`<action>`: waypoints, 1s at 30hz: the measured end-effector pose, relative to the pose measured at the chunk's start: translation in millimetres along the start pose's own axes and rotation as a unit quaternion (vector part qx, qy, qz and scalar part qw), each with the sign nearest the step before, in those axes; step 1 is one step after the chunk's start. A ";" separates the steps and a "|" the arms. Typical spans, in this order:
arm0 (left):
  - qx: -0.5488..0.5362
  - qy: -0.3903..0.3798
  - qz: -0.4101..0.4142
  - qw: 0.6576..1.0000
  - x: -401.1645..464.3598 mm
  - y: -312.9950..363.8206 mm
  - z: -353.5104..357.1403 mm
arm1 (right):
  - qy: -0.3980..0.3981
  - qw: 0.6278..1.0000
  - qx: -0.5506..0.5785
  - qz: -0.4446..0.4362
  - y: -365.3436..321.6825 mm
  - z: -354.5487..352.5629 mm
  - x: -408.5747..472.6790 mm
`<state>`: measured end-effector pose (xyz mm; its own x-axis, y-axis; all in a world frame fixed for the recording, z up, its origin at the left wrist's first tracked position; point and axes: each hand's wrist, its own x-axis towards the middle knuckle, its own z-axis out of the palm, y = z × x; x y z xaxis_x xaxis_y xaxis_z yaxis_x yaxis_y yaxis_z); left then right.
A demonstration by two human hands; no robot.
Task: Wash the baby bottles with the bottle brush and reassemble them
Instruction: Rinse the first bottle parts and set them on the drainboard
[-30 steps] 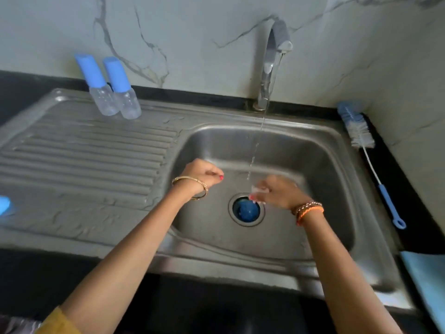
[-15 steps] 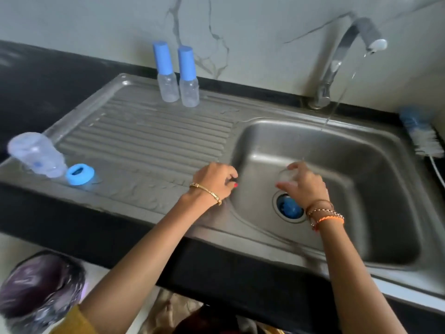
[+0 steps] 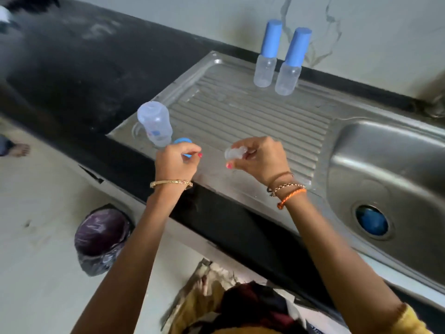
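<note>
My left hand [image 3: 177, 160] curls over the blue screw ring [image 3: 183, 141] at the front left corner of the steel draining board [image 3: 252, 116] and grips it. My right hand [image 3: 258, 157] pinches a clear silicone teat [image 3: 234, 151] just to the ring's right, above the board. An open clear bottle [image 3: 155, 124] stands upside down beside the ring. Two small clear bottles with tall blue caps [image 3: 279, 59] stand at the back of the board. The bottle brush is out of view.
The sink basin [image 3: 385, 169] lies to the right, with a blue plug in its drain [image 3: 372, 222]. Black countertop [image 3: 84, 56] runs to the left. On the floor stands a bin lined with a purple bag [image 3: 101, 239]. A bare foot [image 3: 18, 149] shows at far left.
Both hands moved left from the basin to the board's front left corner. My left hand took hold of the blue ring; the right carried the teat out of the water stream.
</note>
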<state>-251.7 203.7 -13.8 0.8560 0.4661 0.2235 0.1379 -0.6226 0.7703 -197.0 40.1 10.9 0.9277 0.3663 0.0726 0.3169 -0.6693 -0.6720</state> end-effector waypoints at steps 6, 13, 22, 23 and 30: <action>0.024 -0.004 -0.007 1.000 13.9 -23.6 -14.3 | -0.074 0.995 -0.071 0.010 -15.6 52.6 35.5; 0.019 -0.030 -0.004 0.999 19.8 -31.3 -10.5 | -0.083 0.993 -0.081 0.007 -15.6 66.0 39.9; 0.007 0.001 -0.017 1.000 18.9 -17.1 -5.4 | -0.111 0.991 -0.071 -0.027 -13.2 44.2 36.0; 0.004 0.002 -0.015 1.000 18.5 -12.6 -3.7 | -0.104 0.992 -0.067 -0.028 -10.9 38.7 34.4; -0.037 -0.028 0.027 0.999 3.8 39.4 33.1 | -0.014 1.000 -0.003 0.010 31.4 -19.3 9.1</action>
<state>-226.5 160.1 -2.3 0.8881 0.3954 0.2344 0.0546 -0.5972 0.8003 -174.8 10.0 4.7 0.9280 0.3707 0.0379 0.2992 -0.6808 -0.6686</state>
